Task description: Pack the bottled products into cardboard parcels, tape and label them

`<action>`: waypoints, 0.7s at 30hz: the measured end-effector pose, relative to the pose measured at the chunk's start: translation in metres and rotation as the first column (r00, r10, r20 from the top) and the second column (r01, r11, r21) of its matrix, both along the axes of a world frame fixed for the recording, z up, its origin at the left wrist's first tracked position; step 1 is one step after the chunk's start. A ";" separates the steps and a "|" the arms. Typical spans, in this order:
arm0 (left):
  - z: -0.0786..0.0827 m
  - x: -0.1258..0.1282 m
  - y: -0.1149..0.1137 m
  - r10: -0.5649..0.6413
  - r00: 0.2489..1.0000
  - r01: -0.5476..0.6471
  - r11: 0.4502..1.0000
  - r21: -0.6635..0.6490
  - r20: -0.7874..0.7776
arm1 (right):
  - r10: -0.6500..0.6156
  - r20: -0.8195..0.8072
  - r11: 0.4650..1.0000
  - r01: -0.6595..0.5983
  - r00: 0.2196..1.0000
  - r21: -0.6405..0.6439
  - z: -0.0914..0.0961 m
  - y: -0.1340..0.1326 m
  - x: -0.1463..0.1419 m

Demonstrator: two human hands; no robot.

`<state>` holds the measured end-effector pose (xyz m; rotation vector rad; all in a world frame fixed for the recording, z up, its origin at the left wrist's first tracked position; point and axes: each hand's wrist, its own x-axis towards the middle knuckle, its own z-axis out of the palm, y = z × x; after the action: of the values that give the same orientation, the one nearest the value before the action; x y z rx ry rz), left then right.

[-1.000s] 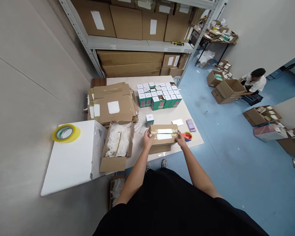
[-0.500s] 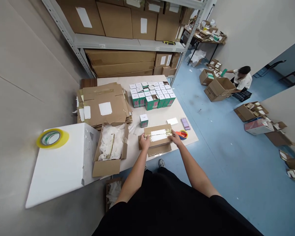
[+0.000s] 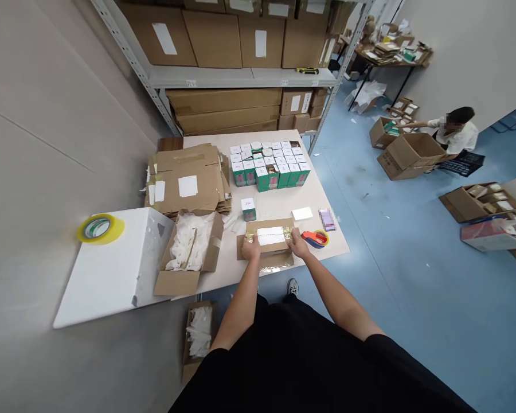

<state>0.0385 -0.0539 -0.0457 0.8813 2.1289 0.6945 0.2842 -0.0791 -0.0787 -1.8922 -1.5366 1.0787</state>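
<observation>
Between my hands is a small cardboard box (image 3: 270, 235) with a white label and strips of tape, at the table's front edge. My left hand (image 3: 251, 249) is closed on its left end, and my right hand (image 3: 298, 244) grips the right end. One cardboard flap sticks out on the near side. Just behind the box stands a single green and white carton (image 3: 248, 210). A red and blue tape dispenser (image 3: 315, 238) with yellow tape lies right of my right hand. Beyond it are a white pad (image 3: 302, 214) and a purple stack (image 3: 327, 219).
Rows of green and white cartons (image 3: 269, 166) stand at the table's back. Flattened cardboard (image 3: 187, 180) is piled at left, near an open box of white packing paper (image 3: 191, 244). Yellow tape (image 3: 100, 228) lies on a white block (image 3: 107, 264). A co-worker (image 3: 458, 132) crouches by floor boxes.
My view has turned a little to the right. Both hands keep hold of the cardboard box, which sits slightly further left of the tape dispenser. The co-worker's arm has reached into a box.
</observation>
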 end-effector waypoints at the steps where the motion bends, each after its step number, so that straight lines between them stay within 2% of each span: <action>1: 0.001 0.004 0.002 0.011 1.000 -0.012 1.000 -0.018 -0.015 | 0.008 0.015 0.999 -0.008 1.000 -0.034 0.001 0.002 0.001; 4: 0.006 0.009 0.006 0.029 0.999 -0.030 0.999 -0.020 -0.022 | 0.056 0.043 0.993 -0.051 0.998 -0.108 0.006 0.005 0.006; 7: 0.011 0.007 0.006 0.063 0.996 -0.065 0.997 -0.034 -0.057 | 0.135 -0.006 0.989 -0.135 0.991 -0.066 0.010 0.003 0.014; 9: 0.013 0.007 0.003 0.057 0.993 -0.062 0.997 -0.045 -0.104 | 0.145 -0.055 0.989 -0.145 0.988 -0.003 0.012 -0.001 0.024; 14: 0.015 0.014 -0.007 0.040 0.965 -0.013 0.994 0.105 -0.260 | 0.021 -0.093 0.986 -0.005 0.995 0.165 0.022 -0.006 0.068; 18: 0.016 0.015 -0.001 0.014 0.962 0.003 0.998 0.059 -0.272 | -0.081 -0.077 0.975 0.095 0.994 0.201 0.026 -0.002 0.118; 21: 0.018 0.015 0.009 0.045 0.953 -0.043 0.999 0.014 -0.299 | -0.136 -0.058 0.977 0.143 0.989 0.158 0.018 0.002 0.147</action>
<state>0.0534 -0.0444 -0.0278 0.9985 2.4217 0.6222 0.4311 -0.0769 -0.0610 -1.8210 -1.3982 0.9018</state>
